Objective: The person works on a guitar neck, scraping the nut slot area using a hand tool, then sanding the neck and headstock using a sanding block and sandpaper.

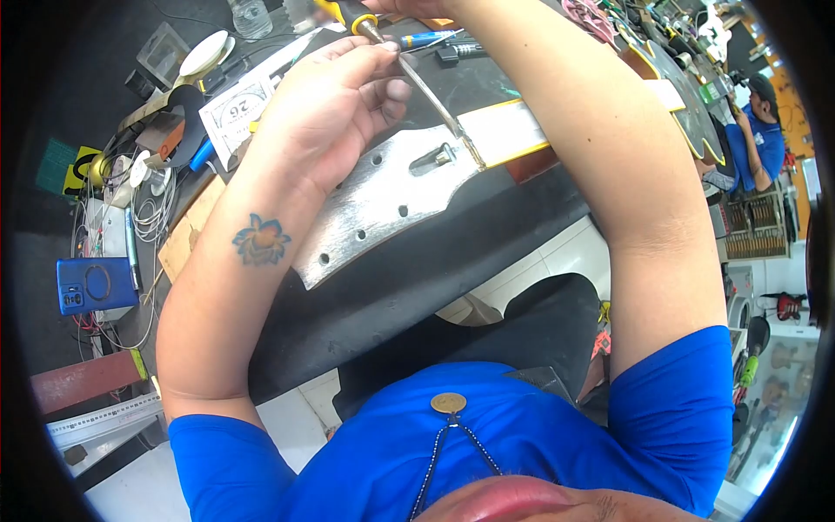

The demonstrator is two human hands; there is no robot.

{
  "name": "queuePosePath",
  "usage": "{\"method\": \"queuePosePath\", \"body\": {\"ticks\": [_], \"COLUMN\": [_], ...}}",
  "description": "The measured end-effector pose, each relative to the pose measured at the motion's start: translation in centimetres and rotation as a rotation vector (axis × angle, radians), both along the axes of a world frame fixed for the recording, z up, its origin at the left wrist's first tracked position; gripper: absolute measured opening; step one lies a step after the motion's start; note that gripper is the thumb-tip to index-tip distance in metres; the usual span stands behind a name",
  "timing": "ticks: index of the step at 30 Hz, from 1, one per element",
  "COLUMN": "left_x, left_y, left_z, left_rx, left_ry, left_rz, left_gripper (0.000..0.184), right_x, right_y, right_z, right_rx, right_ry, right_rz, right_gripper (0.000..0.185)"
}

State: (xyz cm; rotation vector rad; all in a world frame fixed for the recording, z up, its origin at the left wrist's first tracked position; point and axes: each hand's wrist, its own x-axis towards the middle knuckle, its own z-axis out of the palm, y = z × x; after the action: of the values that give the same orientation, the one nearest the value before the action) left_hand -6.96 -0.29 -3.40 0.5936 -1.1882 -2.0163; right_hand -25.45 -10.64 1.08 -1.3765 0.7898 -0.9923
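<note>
Head view: the left hand (335, 109) pinches the thin, round metal rod of a tool (426, 91) between its fingertips, and its other fingers curl loosely. The tool has a fat yellow and black handle, partly cut off by the top edge, and its rod slants down to a rough, dark brown slot (472, 150) in a guitar neck. I cannot tell if the tip touches it. The right hand (417, 6) is mostly cut off at the top, near the handle, so I cannot tell how its fingers are bent. Just below the left hand is the guitar's flat headstock (383, 193) — shiny and silver, with fine brushed lines, wavy sides and small round holes. A long hollow near the slot has a little metal piece (443, 157) in it. Past the slot, the neck (509, 129) looks smooth and pale, with a yellow edge. Everything here is over a dull black surface (322, 335). Off to the left are a shiny blue phone (96, 285), thin tangled wires (155, 213) and a flat ruler (100, 422) — well apart from the guitar.
</note>
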Motion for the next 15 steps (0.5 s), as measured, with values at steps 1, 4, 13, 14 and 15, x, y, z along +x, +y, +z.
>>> {"method": "queuePosePath", "body": {"ticks": [1,4,13,14,15], "left_x": [-0.06,-0.15,-0.39,-0.35,-0.29], "left_y": [0.07,0.20,0.53,0.48,0.41], "left_z": [0.05,0.37,0.60,0.55,0.51], "left_rx": [0.004,0.047,-0.021,-0.030,-0.039], "left_ry": [-0.002,0.018,-0.012,-0.016,-0.021], "left_rz": [0.010,0.020,0.039,0.029,0.019], "left_gripper": [0.013,0.014,0.023,0.024,0.025], "right_x": [-0.07,-0.04,-0.23,-0.07,0.04], "right_y": [-0.19,-0.38,-0.96,-0.90,-0.84], "right_z": [-0.16,-0.05,-0.46,-0.46,-0.42], "right_rx": [0.000,-0.010,-0.060,-0.061,-0.063], "right_ry": [0.001,0.004,-0.009,-0.008,-0.008], "right_rz": [-0.007,-0.029,-0.049,-0.053,-0.057], "right_gripper": [0.069,0.068,0.063,0.062,0.061]}}
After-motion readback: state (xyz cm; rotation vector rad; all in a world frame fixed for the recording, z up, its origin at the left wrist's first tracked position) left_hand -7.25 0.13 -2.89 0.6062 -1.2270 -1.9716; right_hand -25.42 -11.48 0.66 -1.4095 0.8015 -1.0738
